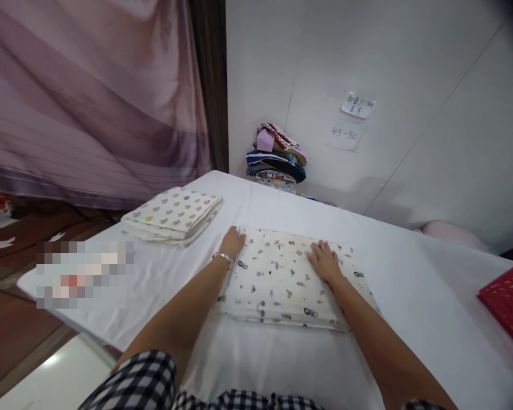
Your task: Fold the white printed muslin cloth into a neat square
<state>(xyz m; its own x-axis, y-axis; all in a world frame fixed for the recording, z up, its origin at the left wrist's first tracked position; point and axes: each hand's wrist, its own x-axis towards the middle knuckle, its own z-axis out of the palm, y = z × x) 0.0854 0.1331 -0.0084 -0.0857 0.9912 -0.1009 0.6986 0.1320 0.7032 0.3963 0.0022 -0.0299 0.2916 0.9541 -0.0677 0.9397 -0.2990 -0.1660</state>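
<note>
A folded white cloth with small dark prints (pixel 277 282) lies flat on the white table cover (pixel 410 296) in front of me. My left hand (pixel 232 241), with a bracelet at the wrist, rests at the cloth's far left corner, fingers curled over its edge. My right hand (pixel 325 261) lies palm down on the cloth's upper right part, fingers spread. Neither hand lifts anything.
A second folded cloth with coloured hearts (pixel 173 216) sits to the left. A pile of folded coloured fabrics (pixel 277 158) stands at the far edge by the wall. A red basket (pixel 508 299) is at the right edge. A pink curtain (pixel 89 97) hangs at left.
</note>
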